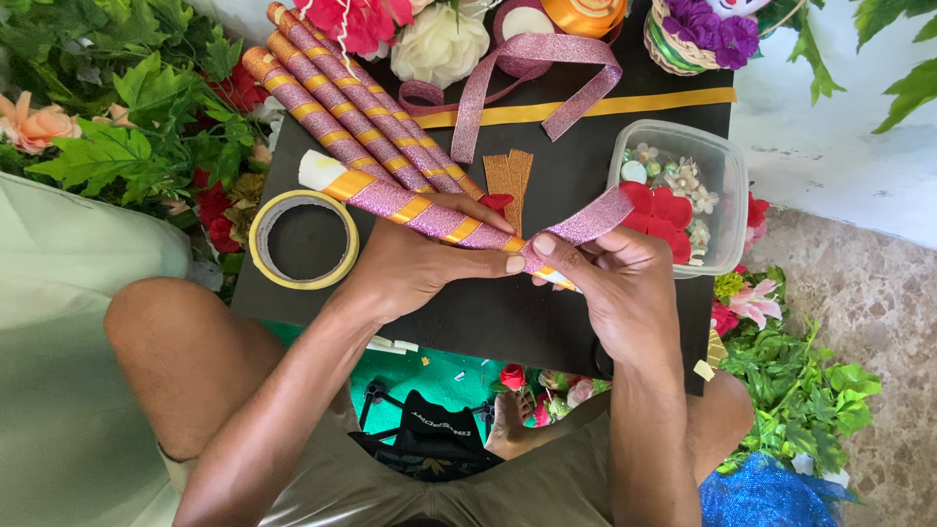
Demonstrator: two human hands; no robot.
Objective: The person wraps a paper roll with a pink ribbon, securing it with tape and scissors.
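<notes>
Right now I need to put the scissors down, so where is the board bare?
Bare board below both hands, and a patch between the gold strip and plastic tub. The top edge is crowded with wrapped sticks, ribbon and flowers.

Wrapped stick (410,207): pink glitter ribbon (586,224), rough sparkle, banded with glossy gold tape. Board (508,312): matt black. Tub (727,185) right of stick: clear plastic. Tape roll (256,239) left: smooth yellowish paper.
</notes>
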